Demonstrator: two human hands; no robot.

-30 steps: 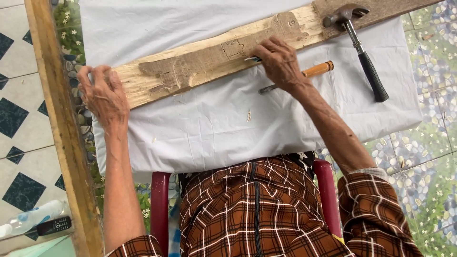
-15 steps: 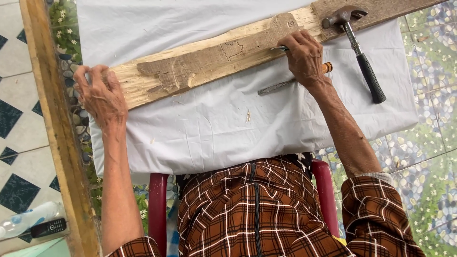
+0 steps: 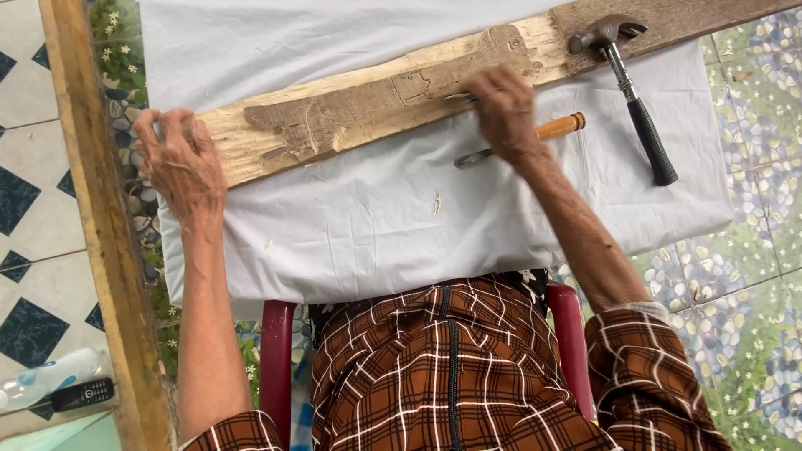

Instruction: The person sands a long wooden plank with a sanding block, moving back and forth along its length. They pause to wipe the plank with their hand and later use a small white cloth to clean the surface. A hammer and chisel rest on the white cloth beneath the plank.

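Observation:
A rough wooden plank (image 3: pixel 351 108) with carved outlines lies slanted across a white cloth (image 3: pixel 401 225). My left hand (image 3: pixel 180 163) grips the plank's left end. My right hand (image 3: pixel 501 108) rests on the plank's lower edge near the middle, fingers closed around a thin tool (image 3: pixel 457 97); only its grey tip shows, against the wood to the left of my fingers. A chisel with an orange handle (image 3: pixel 561 127) lies on the cloth, partly hidden under my right wrist.
A claw hammer (image 3: pixel 635 117) with a black grip lies at the right, its head on the plank. A long wooden beam (image 3: pixel 100 250) runs down the left side. A plastic bottle (image 3: pixel 46 377) and a small phone (image 3: pixel 83 392) lie on the tiled floor. I sit on a red chair (image 3: pixel 276 367).
My right hand slid right along the plank toward the hammer, then came back left to the middle. My left hand has stayed on the plank's end.

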